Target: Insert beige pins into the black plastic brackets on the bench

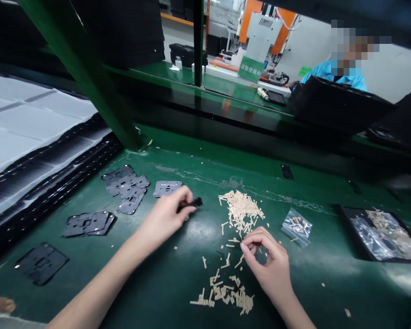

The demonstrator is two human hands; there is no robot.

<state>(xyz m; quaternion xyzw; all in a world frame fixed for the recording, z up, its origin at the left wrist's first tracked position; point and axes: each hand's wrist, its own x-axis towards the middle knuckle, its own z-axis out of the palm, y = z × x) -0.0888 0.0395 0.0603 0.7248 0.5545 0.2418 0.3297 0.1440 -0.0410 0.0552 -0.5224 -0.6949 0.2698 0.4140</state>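
Note:
My left hand (173, 209) is closed around a small black part (196, 202), held above the green table. Thumb and index finger of my right hand (267, 256) are pinched together at the lower edge of a pile of small beige pieces (241, 208); whatever is between the fingertips is too small to make out. More beige pieces (226, 292) lie scattered nearer to me. Flat black plates (128, 187) lie in a loose group left of my left hand, with a single plate (167, 187) just behind it.
More black plates (89, 224) lie at the left. A clear bag (297, 226) and a black tray (359, 246) are on the right. A green post (85, 68) rises at the left. Behind the partition, a person in blue (358, 81) is near a machine (262, 34).

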